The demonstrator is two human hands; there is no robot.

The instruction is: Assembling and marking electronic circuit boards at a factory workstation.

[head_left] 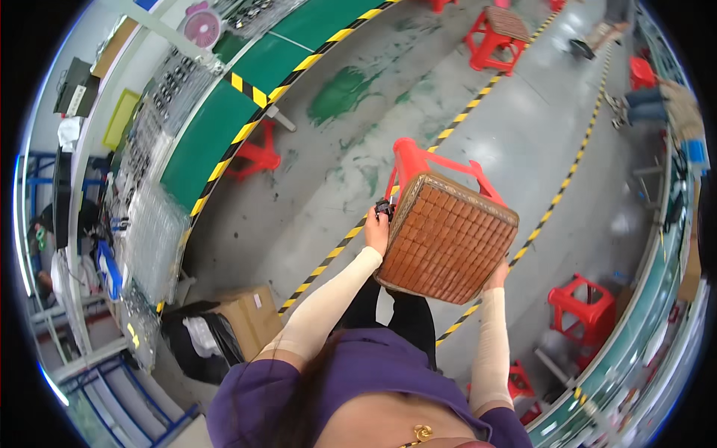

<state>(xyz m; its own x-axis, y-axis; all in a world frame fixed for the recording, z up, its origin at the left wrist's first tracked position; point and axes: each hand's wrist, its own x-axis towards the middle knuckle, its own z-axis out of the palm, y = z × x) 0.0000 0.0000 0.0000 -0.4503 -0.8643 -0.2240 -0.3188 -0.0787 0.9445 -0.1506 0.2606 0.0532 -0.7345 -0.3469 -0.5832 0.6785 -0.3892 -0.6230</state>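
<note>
In front of me is a red plastic stool [409, 160], tilted, its legs pointing away from me. A brown woven seat mat [452, 243] with a patterned border covers its top. My left hand [377, 231] is closed at the left edge of the seat. A small black part [385, 209] also shows at its fingertips; its kind is not clear. My right hand [497, 276] grips the right edge of the seat, with its fingers mostly hidden behind the mat.
A green workbench [202, 134] edged with yellow-black tape runs along the left. Another bench [635, 306] curves along the right. Red stools [582, 306] stand on the grey floor. A cardboard box [250, 321] and black bag [198, 340] lie at lower left. Another person [650, 104] is at far right.
</note>
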